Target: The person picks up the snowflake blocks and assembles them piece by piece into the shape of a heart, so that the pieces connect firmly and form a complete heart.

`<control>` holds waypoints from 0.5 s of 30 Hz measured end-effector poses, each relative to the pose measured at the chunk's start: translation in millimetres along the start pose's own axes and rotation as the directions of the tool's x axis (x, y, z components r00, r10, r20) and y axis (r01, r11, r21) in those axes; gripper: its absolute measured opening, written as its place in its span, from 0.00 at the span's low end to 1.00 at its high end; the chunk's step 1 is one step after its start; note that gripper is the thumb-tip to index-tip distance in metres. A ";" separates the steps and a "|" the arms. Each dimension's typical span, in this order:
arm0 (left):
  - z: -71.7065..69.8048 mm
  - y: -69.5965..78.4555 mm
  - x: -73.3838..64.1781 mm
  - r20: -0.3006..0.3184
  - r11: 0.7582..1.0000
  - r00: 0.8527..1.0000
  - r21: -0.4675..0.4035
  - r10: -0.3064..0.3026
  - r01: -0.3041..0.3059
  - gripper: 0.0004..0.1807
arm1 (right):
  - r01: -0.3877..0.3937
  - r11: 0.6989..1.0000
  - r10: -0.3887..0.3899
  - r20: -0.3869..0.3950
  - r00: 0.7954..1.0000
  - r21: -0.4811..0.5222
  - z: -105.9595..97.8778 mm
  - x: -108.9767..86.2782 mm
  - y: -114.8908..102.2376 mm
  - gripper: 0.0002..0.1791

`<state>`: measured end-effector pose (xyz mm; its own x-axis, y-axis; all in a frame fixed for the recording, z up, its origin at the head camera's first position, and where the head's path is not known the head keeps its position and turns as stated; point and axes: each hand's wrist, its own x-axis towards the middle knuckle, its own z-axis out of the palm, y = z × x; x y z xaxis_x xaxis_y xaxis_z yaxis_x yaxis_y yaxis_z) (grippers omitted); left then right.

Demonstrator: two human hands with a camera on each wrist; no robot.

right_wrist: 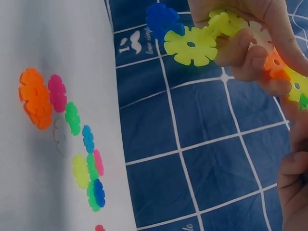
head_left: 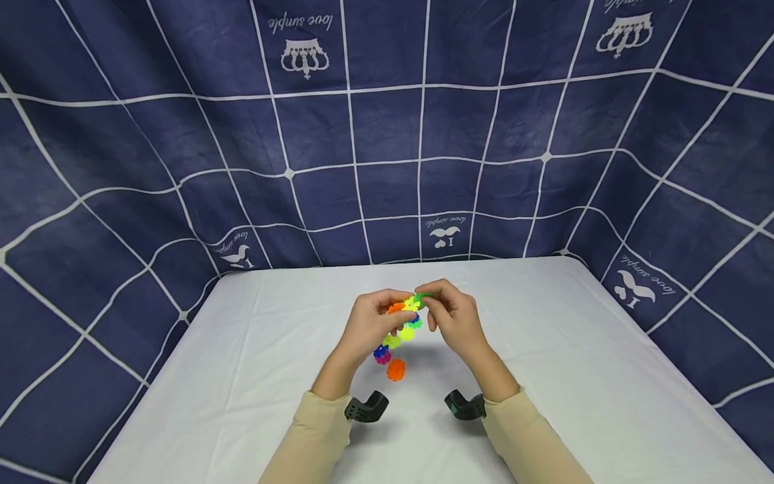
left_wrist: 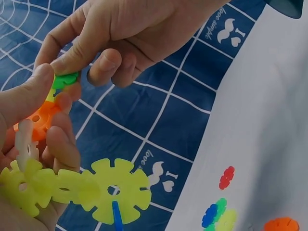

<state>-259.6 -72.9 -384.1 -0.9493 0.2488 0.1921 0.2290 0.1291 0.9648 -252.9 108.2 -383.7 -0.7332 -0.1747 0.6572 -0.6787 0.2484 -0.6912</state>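
My left hand point(head_left: 369, 324) holds a chain of flower-shaped interlocking plastic discs. In the left wrist view its yellow discs point(left_wrist: 120, 185) hang over the palm, and a whitish disc point(left_wrist: 25, 144) joins them to an orange disc point(left_wrist: 41, 120) between thumb and fingers. A blue disc point(right_wrist: 162, 20) forms the free end of the chain in the right wrist view. Opposite, my right hand point(head_left: 456, 323) pinches a green disc point(left_wrist: 66, 81) with thumb and forefinger. It meets a yellow disc point(right_wrist: 298, 86) beside the left fingertips. Fingers partly hide this joint.
Below the hands, loose discs lie on the white tablecloth point(head_left: 290, 336): orange discs point(right_wrist: 35, 98), a magenta disc point(right_wrist: 57, 94), a yellow disc point(right_wrist: 80, 171) and several others in green, blue and pink. A dark blue checked curtain point(head_left: 387, 128) stands behind and at both sides.
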 end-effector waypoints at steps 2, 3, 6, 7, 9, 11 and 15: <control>1.1 0.1 0.7 0.006 1.000 1.000 -0.008 -0.001 0.001 0.15 | -0.020 1.000 0.020 -0.002 1.000 -0.016 -0.4 0.2 7.4 0.07; 1.7 -0.1 1.2 0.012 1.000 1.000 -0.017 -0.004 0.004 0.15 | -0.028 0.999 0.028 -0.002 1.000 -0.024 -0.7 0.0 11.4 0.07; 3.0 -1.8 2.2 0.041 0.999 0.999 -0.043 -0.022 0.024 0.16 | -0.027 0.999 0.027 0.000 1.000 -0.025 -3.2 -0.1 16.1 0.08; 3.1 -2.5 2.3 0.048 0.998 0.998 -0.046 -0.027 0.029 0.16 | -0.025 0.999 0.025 0.001 1.000 -0.022 -4.0 0.0 16.7 0.08; 2.8 -3.3 2.0 0.060 0.998 0.998 -0.043 -0.032 0.035 0.16 | -0.023 0.999 0.024 0.008 1.000 -0.022 -5.0 0.1 18.1 0.09; 2.0 -3.9 1.4 0.066 0.999 0.997 -0.029 -0.031 0.033 0.16 | -0.023 0.999 0.023 0.018 1.000 -0.030 -5.4 0.6 18.2 0.10; -0.1 -5.1 1.1 0.068 0.999 0.997 0.002 -0.036 0.036 0.17 | -0.025 0.998 0.026 0.036 0.999 -0.052 -5.0 1.9 19.8 0.14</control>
<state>-261.9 -73.4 -388.8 -0.9401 0.3090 0.1444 0.1950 0.1397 0.9708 -267.5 117.5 -394.7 -0.7520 -0.2022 0.6274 -0.6573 0.3020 -0.6905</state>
